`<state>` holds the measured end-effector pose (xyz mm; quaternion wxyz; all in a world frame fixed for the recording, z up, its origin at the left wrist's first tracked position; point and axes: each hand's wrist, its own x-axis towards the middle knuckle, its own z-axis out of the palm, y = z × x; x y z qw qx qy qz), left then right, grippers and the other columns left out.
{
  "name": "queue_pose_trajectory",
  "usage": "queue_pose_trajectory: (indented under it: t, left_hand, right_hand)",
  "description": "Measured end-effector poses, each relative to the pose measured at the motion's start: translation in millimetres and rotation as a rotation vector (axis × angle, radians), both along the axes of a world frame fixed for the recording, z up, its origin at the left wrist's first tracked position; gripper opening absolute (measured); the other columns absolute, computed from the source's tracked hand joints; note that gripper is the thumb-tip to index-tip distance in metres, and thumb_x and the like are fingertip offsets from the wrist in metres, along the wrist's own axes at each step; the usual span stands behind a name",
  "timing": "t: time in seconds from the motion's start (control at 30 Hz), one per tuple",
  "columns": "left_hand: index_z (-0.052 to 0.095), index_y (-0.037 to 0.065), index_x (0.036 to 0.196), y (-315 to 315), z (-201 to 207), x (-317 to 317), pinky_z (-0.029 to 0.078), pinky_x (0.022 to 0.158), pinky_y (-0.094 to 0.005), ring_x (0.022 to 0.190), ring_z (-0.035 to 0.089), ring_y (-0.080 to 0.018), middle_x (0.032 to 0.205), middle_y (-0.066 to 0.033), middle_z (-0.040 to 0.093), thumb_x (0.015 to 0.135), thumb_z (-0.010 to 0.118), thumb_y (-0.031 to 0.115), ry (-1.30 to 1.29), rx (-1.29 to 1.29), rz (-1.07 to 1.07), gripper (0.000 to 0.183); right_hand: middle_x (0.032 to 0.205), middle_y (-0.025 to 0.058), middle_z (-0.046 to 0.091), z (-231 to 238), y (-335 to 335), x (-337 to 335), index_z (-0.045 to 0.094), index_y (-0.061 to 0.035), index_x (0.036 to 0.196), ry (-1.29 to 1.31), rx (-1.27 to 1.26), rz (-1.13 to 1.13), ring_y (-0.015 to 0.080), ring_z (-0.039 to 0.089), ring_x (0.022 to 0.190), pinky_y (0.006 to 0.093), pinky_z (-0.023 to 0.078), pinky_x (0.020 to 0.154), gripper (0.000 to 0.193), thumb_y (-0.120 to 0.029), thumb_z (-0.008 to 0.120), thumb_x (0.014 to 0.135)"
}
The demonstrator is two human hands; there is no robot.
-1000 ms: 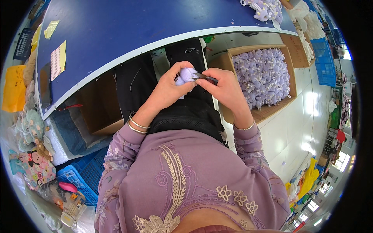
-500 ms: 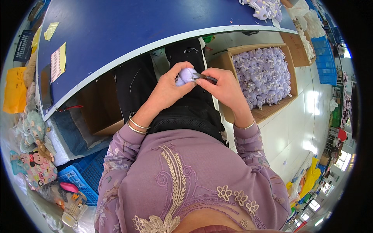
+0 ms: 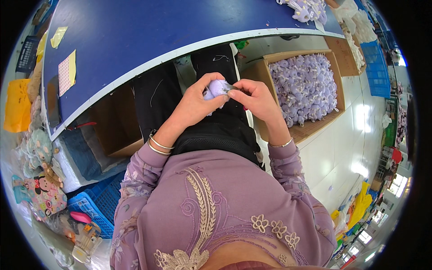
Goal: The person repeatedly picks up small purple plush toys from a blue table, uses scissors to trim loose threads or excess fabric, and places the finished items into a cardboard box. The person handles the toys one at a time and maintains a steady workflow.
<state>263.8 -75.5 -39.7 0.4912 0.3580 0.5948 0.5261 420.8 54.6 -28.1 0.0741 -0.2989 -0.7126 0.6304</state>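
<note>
Over my lap, my left hand (image 3: pixel 194 102) is closed round a small lilac plush toy (image 3: pixel 218 88), thumb below and fingers above it. My right hand (image 3: pixel 258 100) pinches a slim, dark metal tool (image 3: pixel 231 87) whose narrow end meets the right side of the plush. Most of the tool is hidden by the fingers, so whether it is tweezers or thread snips I cannot tell. The underside of the toy is covered by my left palm.
A blue table (image 3: pixel 171 27) with a white edge spans the far side, several lilac plush pieces (image 3: pixel 307 12) at its right end. An open cardboard box (image 3: pixel 310 130) full of similar pieces stands at right. Blue crates (image 3: pixel 92 204) and plush toys (image 3: pixel 39 146) crowd the left.
My right hand has shifted and turned slightly, and its fingers now cover more of the dark tool. The plush has turned a little in my left hand, which stays in place.
</note>
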Motion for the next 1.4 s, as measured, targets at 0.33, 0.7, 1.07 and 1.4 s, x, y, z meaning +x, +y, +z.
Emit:
queue_pose_trajectory:
  t: [0.33, 0.7, 1.07, 1.4]
  left_hand:
    - [0.056, 0.008, 0.119, -1, 0, 1, 0.048, 0.065, -0.0215, 0.074, 0.057, -0.0061, 0.093, -0.0013, 0.060, 0.082, 0.072, 0.015, 0.037, -0.020, -0.013, 0.041]
    - [0.057, 0.006, 0.117, -1, 2, 1, 0.049, 0.067, -0.0250, 0.074, 0.061, -0.0095, 0.089, -0.0048, 0.064, 0.081, 0.072, 0.016, 0.115, -0.084, -0.045, 0.040]
    - [0.057, 0.006, 0.117, -4, 3, 1, 0.050, 0.066, -0.0224, 0.077, 0.059, -0.0070, 0.092, -0.0018, 0.063, 0.083, 0.072, 0.016, 0.048, -0.081, -0.018, 0.038]
    - [0.057, 0.006, 0.117, -5, 7, 0, 0.050, 0.068, -0.0229, 0.080, 0.059, -0.0068, 0.095, -0.0020, 0.063, 0.083, 0.072, 0.019, 0.011, -0.094, -0.069, 0.039]
  right_hand:
    - [0.062, -0.0058, 0.052, -11, 1, 2, 0.068, -0.0018, 0.086, 0.045, 0.049, 0.008, 0.0008, 0.041, 0.053, 0.0205, 0.031, 0.046, 0.020, -0.022, 0.071, 0.088]
    - [0.063, -0.0034, 0.050, -12, -6, 10, 0.060, -0.0029, 0.086, 0.266, -0.378, -0.078, 0.0037, 0.042, 0.051, 0.0201, 0.034, 0.046, 0.020, -0.022, 0.065, 0.092]
    - [0.065, -0.0025, 0.048, 14, 5, 20, 0.056, -0.0017, 0.082, 0.026, -0.025, 0.100, 0.0043, 0.042, 0.059, 0.0237, 0.035, 0.050, 0.025, -0.022, 0.058, 0.096]
    - [0.063, 0.0177, 0.052, 14, -8, 7, 0.056, 0.0035, 0.080, -0.062, 0.326, 0.132, 0.0272, 0.047, 0.054, 0.0372, 0.039, 0.054, 0.032, -0.025, 0.060, 0.094]
